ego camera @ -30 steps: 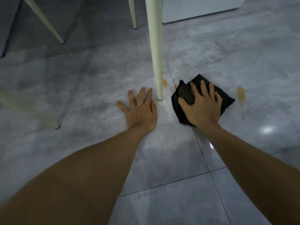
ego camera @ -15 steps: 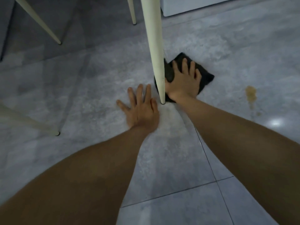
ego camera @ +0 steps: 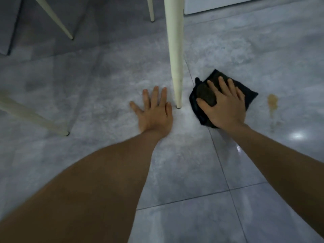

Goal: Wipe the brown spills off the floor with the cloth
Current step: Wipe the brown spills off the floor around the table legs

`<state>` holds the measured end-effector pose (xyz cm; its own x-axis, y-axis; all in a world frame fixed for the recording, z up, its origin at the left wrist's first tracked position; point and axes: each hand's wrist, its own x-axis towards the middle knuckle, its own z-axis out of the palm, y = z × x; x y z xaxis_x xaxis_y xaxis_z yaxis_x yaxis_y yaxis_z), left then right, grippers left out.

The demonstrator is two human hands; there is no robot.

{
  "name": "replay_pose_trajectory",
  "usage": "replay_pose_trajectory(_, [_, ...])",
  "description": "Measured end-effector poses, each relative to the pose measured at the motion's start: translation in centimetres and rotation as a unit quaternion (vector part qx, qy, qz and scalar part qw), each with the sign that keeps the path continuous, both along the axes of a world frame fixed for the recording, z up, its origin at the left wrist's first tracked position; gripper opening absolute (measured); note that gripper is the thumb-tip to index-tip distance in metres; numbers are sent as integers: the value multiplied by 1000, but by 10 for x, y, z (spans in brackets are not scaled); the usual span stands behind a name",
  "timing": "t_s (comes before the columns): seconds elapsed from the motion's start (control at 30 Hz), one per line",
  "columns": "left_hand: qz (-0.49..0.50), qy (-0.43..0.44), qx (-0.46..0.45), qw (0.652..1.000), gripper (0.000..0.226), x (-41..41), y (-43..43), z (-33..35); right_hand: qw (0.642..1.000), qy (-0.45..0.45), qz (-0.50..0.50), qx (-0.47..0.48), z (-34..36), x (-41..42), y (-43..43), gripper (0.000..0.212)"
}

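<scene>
A black cloth (ego camera: 249, 92) lies bunched on the grey tile floor just right of a cream furniture leg. My right hand (ego camera: 223, 104) presses down on the cloth with fingers spread over it. My left hand (ego camera: 154, 111) rests flat on the floor left of the same leg, palm down, holding nothing. A brown spill (ego camera: 272, 102) with a faint trail toward me sits on the floor to the right of the cloth, apart from it. Whatever lies under the cloth is hidden.
The cream leg (ego camera: 175, 58) stands between my hands. More cream legs stand at the back left (ego camera: 54, 20), the back middle (ego camera: 151, 9) and the near left (ego camera: 33, 118). A white cabinet base (ego camera: 219, 4) is at the back right. Tile joints cross the floor.
My right hand slid the cloth forward beside the leg, then back toward me and to the right. The small brown spot by the leg is no longer visible. My left hand stayed put.
</scene>
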<state>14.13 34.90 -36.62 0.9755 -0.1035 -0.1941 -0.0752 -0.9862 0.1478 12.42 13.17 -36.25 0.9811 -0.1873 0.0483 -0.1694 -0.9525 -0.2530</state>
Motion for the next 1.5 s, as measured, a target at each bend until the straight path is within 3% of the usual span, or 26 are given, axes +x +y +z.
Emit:
replay_pose_trajectory(0.2, [-3,-47,-63,997,53,-4,0,0,998,15,-64,6,4,5,15,77])
replay_pose_trajectory(0.37, [-17,-164,-143,976,24,-20,3,1,997,-58,54,-5,-4,-95,23,67])
replay_pose_trajectory(0.5, [-119,-186,-159,962,3,-60,9,2,999,-29,8,-22,-2,-96,-17,70])
replay_pose_trajectory(0.6, [-176,-155,-178,956,18,-86,8,-1,998,11,-65,-3,3,-75,-11,75])
replay_pose_trajectory(0.77, [-242,-94,-169,951,45,-76,-20,6,999,-41,16,3,-1,-156,-1,68])
replay_pose_trajectory(0.9, [-250,-10,-117,961,62,-65,-83,12,998,-26,-57,-26,-2,-167,-50,70])
replay_pose_trajectory(1.07, [-156,-4,-2,988,59,-57,-144,4,988,-4,-156,-13,-2,-105,-69,75])
replay_pose_trajectory(1.2, [-155,-17,7,988,60,-55,-147,-1,993,-45,-105,-25,-7,-160,-82,70])
replay_pose_trajectory(1.3, [-151,-14,-1,988,61,-56,-145,0,989,-20,-142,-28,-4,-169,-119,73])
replay_pose_trajectory(1.43, [-148,-22,9,989,61,-54,-146,-4,974,10,-226,-5,6,-83,-151,76])
replay_pose_trajectory(1.5, [-153,-19,8,988,61,-52,-146,-6,974,28,-222,13,9,-44,-141,75])
